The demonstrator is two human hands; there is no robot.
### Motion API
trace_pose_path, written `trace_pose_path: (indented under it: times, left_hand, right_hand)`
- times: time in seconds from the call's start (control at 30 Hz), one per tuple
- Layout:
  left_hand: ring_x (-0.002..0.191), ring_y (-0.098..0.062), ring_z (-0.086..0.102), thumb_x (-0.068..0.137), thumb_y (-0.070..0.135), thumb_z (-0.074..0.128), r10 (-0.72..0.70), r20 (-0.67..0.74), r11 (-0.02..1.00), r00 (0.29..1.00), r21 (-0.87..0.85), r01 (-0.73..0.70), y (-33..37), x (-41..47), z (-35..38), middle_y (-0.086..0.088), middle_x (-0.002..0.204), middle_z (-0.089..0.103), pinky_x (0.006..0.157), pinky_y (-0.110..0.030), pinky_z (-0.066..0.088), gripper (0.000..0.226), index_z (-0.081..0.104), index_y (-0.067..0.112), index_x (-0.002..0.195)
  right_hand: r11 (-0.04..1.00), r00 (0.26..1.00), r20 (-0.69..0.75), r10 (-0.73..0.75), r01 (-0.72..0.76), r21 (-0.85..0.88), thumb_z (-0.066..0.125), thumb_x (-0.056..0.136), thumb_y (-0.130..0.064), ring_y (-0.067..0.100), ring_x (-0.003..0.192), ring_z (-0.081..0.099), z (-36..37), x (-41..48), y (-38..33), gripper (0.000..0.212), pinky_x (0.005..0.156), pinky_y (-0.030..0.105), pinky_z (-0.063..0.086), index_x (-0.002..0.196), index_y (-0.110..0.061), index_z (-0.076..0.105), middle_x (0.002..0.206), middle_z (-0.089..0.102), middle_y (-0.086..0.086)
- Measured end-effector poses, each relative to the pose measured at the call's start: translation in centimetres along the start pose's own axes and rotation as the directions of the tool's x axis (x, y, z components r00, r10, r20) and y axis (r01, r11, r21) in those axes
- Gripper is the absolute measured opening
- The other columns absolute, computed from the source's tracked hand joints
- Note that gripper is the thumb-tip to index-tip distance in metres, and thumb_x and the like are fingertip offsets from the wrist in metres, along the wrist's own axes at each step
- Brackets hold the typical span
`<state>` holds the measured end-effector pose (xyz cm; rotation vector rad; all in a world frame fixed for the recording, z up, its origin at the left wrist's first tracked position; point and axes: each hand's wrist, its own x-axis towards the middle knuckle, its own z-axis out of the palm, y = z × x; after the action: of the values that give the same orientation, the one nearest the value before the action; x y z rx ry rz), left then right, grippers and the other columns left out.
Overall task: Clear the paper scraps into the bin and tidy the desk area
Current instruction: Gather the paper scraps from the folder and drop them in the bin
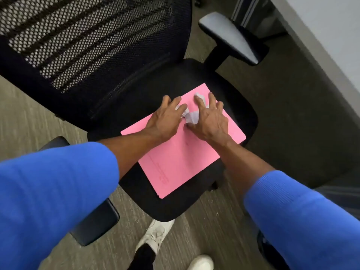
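Both hands, left (166,118) and right (211,118), reach forward palms down, fingers spread and pressed close together.

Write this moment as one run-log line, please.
stage: gathering scraps | left hand and right hand: on paper scraps | scraps: atop pink folder | folder: on chair seat | bin: unseen

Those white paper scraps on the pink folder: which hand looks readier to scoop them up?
Probably the right hand: most of the white paper scraps lie under its thumb and fingers. The left hand only touches their edge on the pink folder.
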<state>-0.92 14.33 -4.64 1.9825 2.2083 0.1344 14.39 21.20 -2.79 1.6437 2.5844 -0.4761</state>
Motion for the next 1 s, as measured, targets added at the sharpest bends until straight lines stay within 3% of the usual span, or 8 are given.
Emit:
trace_pose_path:
  times: [0.1, 0.2, 0.3, 0.4, 0.6, 0.77, 0.9, 1.0]
  left_hand:
    - [0.129, -0.033, 0.045, 0.103, 0.016, 0.061, 0.021, -0.02, 1.0, 1.0, -0.019, -0.021, -0.7, -0.6, 0.1, -0.007, 0.153, 0.048, 0.083, -0.046, 0.061, 0.031, 0.063, 0.011, 0.134]
    - [0.125, -0.031, 0.047, 0.1, 0.005, 0.062, 0.005, -0.03, 0.999, 1.0, -0.032, -0.006, -0.9, -1.3, 0.3, -0.007, 0.143, 0.051, 0.088, -0.043, 0.059, 0.03, 0.067, 0.01, 0.129]
    - [0.118, -0.028, 0.05, 0.099, 0.003, 0.063, 0.012, -0.035, 0.998, 0.999, -0.056, -0.014, -0.6, -1.9, 0.3, -0.006, 0.131, 0.055, 0.089, -0.041, 0.057, 0.029, 0.07, 0.009, 0.126]
    - [0.114, -0.026, 0.054, 0.1, 0.006, 0.065, -0.011, -0.038, 0.994, 0.999, -0.11, 0.007, -0.2, -2.5, 0.2, -0.007, 0.125, 0.059, 0.088, -0.039, 0.056, 0.024, 0.073, 0.006, 0.123]
    - [0.103, -0.026, 0.06, 0.106, 0.016, 0.061, -0.134, -0.042, 0.956, 0.99, -0.269, 0.118, 1.9, -4.6, 0.1, -0.009, 0.112, 0.064, 0.088, -0.044, 0.055, 0.024, 0.078, 0.004, 0.117]
    - [0.102, -0.024, 0.065, 0.103, 0.017, 0.067, -0.207, -0.035, 0.923, 0.978, -0.337, 0.184, 4.6, -6.0, 0.5, -0.01, 0.112, 0.069, 0.091, -0.041, 0.059, 0.026, 0.078, 0.008, 0.125]
    - [0.096, -0.023, 0.067, 0.099, 0.018, 0.073, -0.201, -0.026, 0.907, 0.979, -0.384, 0.176, 7.0, -7.3, 1.2, -0.009, 0.109, 0.07, 0.083, -0.035, 0.058, 0.025, 0.079, 0.008, 0.122]
    - [0.091, -0.027, 0.065, 0.099, 0.017, 0.072, -0.153, -0.007, 0.913, 0.988, -0.383, 0.139, 9.4, -8.6, 1.8, -0.01, 0.102, 0.068, 0.076, -0.037, 0.052, 0.02, 0.082, 0.009, 0.115]
  right_hand:
    - [0.995, 0.996, 0.002, -0.087, 0.087, -0.042, 0.074, 0.083, -0.056, 0.035, 0.136, 0.033, 0.3, 0.9, 0.3, 0.083, 0.074, 0.044, 0.05, 0.153, -0.035, 0.036, 0.159, 0.032, 0.007]
    - [0.986, 0.986, -0.01, -0.165, 0.164, -0.041, 0.071, 0.091, -0.042, 0.034, 0.124, 0.041, 0.7, 0.9, 0.6, 0.055, 0.066, 0.039, 0.044, 0.14, -0.025, 0.053, 0.144, 0.043, 0.008]
    - [0.977, 0.975, -0.07, -0.211, 0.212, 0.001, 0.068, 0.096, -0.024, 0.03, 0.11, 0.05, 1.1, 0.3, 0.8, 0.033, 0.067, 0.036, 0.043, 0.129, -0.018, 0.064, 0.134, 0.052, 0.009]
    - [0.976, 0.969, -0.141, -0.201, 0.211, 0.059, 0.065, 0.098, -0.014, 0.03, 0.1, 0.056, 1.5, -0.9, 0.8, 0.021, 0.071, 0.037, 0.051, 0.118, -0.01, 0.071, 0.121, 0.06, 0.011]
    - [0.968, 0.97, -0.224, -0.091, 0.139, 0.208, 0.071, 0.093, -0.009, 0.026, 0.085, 0.062, 2.7, -5.4, 2.0, 0.019, 0.072, 0.039, 0.057, 0.11, -0.004, 0.076, 0.105, 0.066, 0.009]
    - [0.909, 0.962, -0.237, 0.135, -0.025, 0.416, 0.072, 0.094, -0.015, 0.01, 0.083, 0.055, 3.7, -11.0, 4.0, 0.015, 0.075, 0.019, 0.042, 0.107, -0.011, 0.079, 0.105, 0.065, -0.001]
    - [0.853, 0.924, -0.245, 0.294, -0.138, 0.503, 0.075, 0.091, -0.016, 0.008, 0.08, 0.057, 4.1, -15.8, 5.4, 0.015, 0.068, 0.008, 0.036, 0.104, -0.013, 0.082, 0.103, 0.067, 0.0]
    - [0.808, 0.902, -0.235, 0.362, -0.179, 0.561, 0.078, 0.089, -0.014, 0.017, 0.08, 0.064, 4.1, -18.9, 6.9, 0.017, 0.071, 0.028, 0.052, 0.106, -0.014, 0.082, 0.102, 0.068, 0.002]
